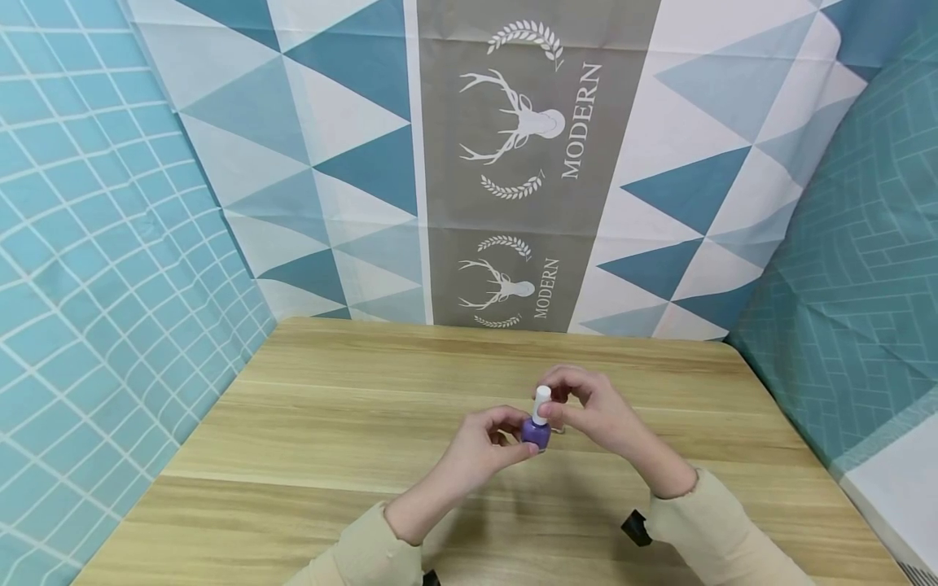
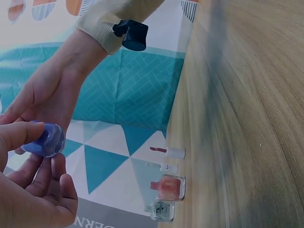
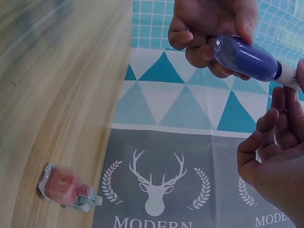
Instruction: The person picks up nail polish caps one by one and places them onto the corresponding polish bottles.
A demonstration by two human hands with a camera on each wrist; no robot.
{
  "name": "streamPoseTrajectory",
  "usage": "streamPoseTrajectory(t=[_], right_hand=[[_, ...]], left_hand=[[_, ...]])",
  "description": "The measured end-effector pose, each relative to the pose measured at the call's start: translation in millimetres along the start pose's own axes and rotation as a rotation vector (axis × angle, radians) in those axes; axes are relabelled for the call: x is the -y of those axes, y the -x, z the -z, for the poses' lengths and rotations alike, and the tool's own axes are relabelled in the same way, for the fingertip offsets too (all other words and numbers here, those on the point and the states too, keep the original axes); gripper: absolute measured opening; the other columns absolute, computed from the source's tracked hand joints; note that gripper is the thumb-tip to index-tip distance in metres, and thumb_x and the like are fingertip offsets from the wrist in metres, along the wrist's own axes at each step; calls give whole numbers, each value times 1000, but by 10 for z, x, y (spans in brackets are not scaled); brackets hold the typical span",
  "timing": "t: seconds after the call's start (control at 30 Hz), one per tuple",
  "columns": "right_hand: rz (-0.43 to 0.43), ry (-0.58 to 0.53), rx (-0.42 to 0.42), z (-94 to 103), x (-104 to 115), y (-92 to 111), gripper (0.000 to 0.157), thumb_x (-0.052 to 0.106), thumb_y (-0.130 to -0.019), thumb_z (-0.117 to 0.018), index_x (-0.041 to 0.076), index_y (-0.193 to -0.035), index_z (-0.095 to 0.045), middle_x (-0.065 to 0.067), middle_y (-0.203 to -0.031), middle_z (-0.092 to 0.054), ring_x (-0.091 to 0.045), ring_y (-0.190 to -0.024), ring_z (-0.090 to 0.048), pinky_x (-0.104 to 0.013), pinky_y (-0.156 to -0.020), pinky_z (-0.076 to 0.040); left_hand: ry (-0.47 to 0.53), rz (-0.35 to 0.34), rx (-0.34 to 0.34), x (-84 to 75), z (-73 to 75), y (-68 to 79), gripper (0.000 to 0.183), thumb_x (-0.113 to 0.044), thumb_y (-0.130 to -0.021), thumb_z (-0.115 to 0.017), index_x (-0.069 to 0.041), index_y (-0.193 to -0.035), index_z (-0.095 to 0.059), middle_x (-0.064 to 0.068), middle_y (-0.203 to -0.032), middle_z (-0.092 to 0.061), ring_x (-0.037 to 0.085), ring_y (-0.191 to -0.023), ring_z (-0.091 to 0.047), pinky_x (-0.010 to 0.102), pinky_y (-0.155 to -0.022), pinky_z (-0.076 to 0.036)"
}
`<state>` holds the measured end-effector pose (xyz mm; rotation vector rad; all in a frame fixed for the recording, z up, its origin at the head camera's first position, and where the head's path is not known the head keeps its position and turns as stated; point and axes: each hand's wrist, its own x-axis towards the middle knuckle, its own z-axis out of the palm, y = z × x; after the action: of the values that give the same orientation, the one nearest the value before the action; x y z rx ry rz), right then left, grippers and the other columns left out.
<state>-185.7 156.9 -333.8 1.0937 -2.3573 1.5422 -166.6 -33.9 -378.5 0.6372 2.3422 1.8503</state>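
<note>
My left hand grips a purple nail polish bottle between thumb and fingers, holding it above the table. On the bottle's neck sits a white cap, pinched by the thumb and fingers of my right hand. In the right wrist view the purple bottle lies slanted, its base toward my left palm. Beyond the hands stand a pink nail polish bottle and a clear, speckled bottle, both without caps. Two white caps stand beside them; one shows a pink-coated brush.
The wooden table ends at a patterned cloth behind. Blue tiled cloth hangs at the left, and teal cloth at the right. A black wrist mount sits by the right sleeve.
</note>
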Motion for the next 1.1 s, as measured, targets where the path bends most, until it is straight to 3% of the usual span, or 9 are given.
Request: streamPoseTrajectory(t=[0.23, 0.5, 0.67, 0.8, 0.93, 1.1], right_hand=[[-19, -24, -30, -4, -76, 6, 17, 4, -76, -68, 5, -91, -59, -2, -86, -57, -13, -73, -49, -26, -66, -44], [-11, -26, -29, 0, -82, -3, 21, 1, -74, -69, 6, -91, -58, -1, -86, -55, -13, -73, -48, -26, -65, -43], [-36, -2, 14, 33, -60, 16, 26, 5, -80, -63, 12, -105, -58, -1, -90, -57, -14, -74, -51, -26, -62, -44], [21, 12, 54, 73, -28, 18, 31, 5, -86, -56, 14, -115, -56, -3, -99, -58, -15, -78, -51, -25, -62, -45], [98, 24, 76, 104, -19, 12, 32, -1, -86, -52, 12, -115, -58, -4, -103, -57, -14, -82, -51, -25, -62, -44], [108, 12, 85, 117, -9, 13, 29, -5, -86, -51, 10, -108, -62, -5, -103, -57, -14, -89, -51, -26, -65, -45]], left_hand=[[4, 13, 2, -54, 5, 14, 23, -19, -73, -72, -16, -95, -65, -4, -88, -65, 12, -82, -56, 22, -67, -45], [17, 1, 13, -296, 24, 87, 22, -9, -75, -69, -7, -96, -64, 5, -89, -65, 18, -82, -56, 23, -66, -45], [18, 4, 8, -165, 17, 52, 22, -13, -74, -71, -12, -96, -65, 0, -88, -65, 14, -81, -56, 23, -67, -45], [13, 11, 9, -34, 11, 14, 23, -18, -74, -72, -16, -95, -65, -3, -88, -65, 11, -81, -56, 24, -67, -46], [9, 0, 16, -4, 10, 7, 23, -19, -74, -72, -15, -95, -65, -3, -88, -65, 12, -81, -56, 25, -67, -46], [6, -8, 16, -18, 4, 11, 23, -19, -74, -72, -15, -95, -65, -3, -88, -65, 11, -81, -57, 24, -67, -46]])
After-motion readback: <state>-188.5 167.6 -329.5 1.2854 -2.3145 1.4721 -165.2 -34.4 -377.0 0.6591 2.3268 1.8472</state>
